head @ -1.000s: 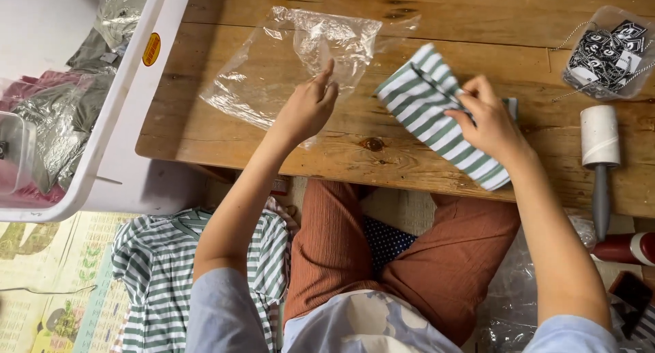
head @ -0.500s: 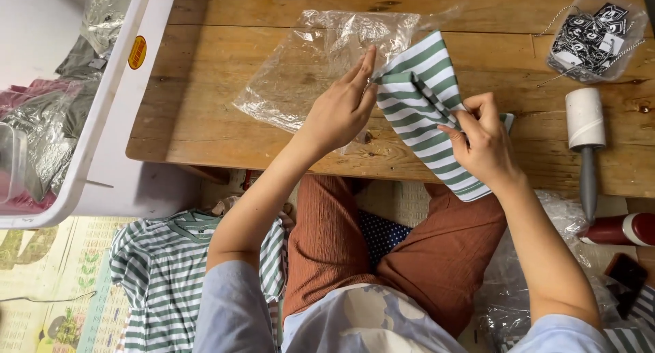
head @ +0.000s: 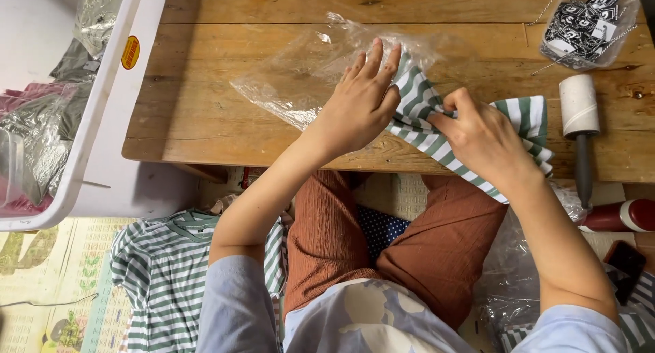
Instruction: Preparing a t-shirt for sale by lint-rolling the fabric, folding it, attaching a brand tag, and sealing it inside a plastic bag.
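Both hands on striped cloth [head: 525,117] | left hand [head: 358,104] fingers flat, hiding bag [head: 286,80] mouth | right hand [head: 481,138] pinching

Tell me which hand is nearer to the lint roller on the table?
Right. The right hand grips the folded green-and-white striped garment just beside the lint roller, apart from it. The left hand lies farther away, at the clear plastic bag.

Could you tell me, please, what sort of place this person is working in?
Probably a small home garment-packing spot. A folded striped garment lies by a clear plastic bag on a low wooden table, with a tub of tags, a lint roller and a white bin of bagged clothes.
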